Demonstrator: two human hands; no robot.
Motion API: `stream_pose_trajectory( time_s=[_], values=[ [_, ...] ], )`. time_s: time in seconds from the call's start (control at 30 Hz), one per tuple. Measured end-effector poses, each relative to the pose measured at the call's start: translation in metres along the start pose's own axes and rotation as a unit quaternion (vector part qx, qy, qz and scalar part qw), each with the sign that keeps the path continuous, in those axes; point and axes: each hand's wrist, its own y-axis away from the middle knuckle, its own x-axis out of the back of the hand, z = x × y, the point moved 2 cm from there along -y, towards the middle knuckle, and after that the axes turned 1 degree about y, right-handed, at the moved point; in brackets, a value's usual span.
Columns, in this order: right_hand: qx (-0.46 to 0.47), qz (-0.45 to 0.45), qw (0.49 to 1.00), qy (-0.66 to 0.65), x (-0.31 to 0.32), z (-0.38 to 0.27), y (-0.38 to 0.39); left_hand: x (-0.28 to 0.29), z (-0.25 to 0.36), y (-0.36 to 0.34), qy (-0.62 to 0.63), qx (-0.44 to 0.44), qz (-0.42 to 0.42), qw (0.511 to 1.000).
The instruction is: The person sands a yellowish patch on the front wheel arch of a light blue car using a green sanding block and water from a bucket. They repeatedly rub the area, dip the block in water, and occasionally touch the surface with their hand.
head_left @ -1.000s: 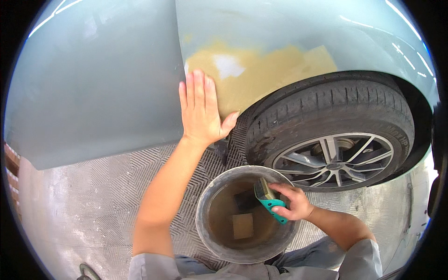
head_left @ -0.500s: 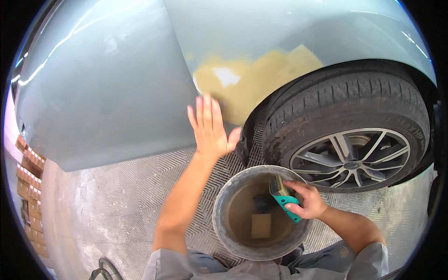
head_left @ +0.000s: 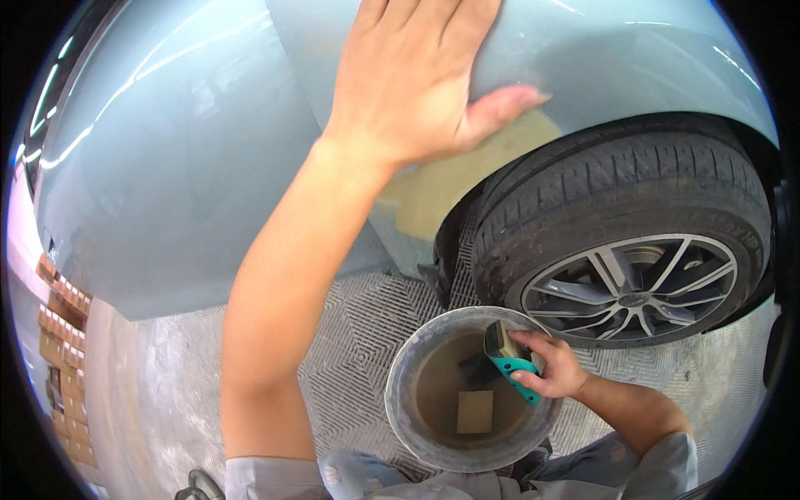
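Observation:
My left hand (head_left: 417,83) is stretched out with its fingers apart, up in front of the light blue car fender (head_left: 575,50); its fingertips run past the top edge. I cannot tell whether it touches the panel. Partly hidden behind it is a yellowish filler patch (head_left: 442,187) above the wheel arch. At the right rim of a grey bucket (head_left: 406,442), my right hand (head_left: 554,367) grips a sanding block (head_left: 497,342) with a teal, holed strip. Brownish water fills the bucket's lower part, with a tan square sheet (head_left: 475,412) and a dark piece (head_left: 481,370) in it.
A black tire (head_left: 617,183) with a spoked alloy wheel (head_left: 633,300) stands right of the bucket. The car door (head_left: 183,200) is at left. Cartons (head_left: 71,358) are stacked far left. A dark hose-like loop (head_left: 202,483) lies on the textured floor (head_left: 358,367).
My left hand has risen from the patch's lower left edge to higher on the fender, closer to view. My right hand still holds the block at the bucket, raised slightly out of the water.

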Motion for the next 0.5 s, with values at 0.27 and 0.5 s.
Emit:
stream_pose_trajectory(
  time_s=[0.27, 0.5],
  values=[
    [0.015, 0.008, 1.0, 0.004, -0.001, 0.0, 0.0, -0.02, 0.008, 0.075, 0.013, 0.014, 0.035, 0.999],
    [0.004, 0.005, 1.0, 0.013, 0.0, -0.003, 0.0, -0.034, 0.01, 0.107, -0.003, 0.034, 0.051, 0.998]
  ],
)
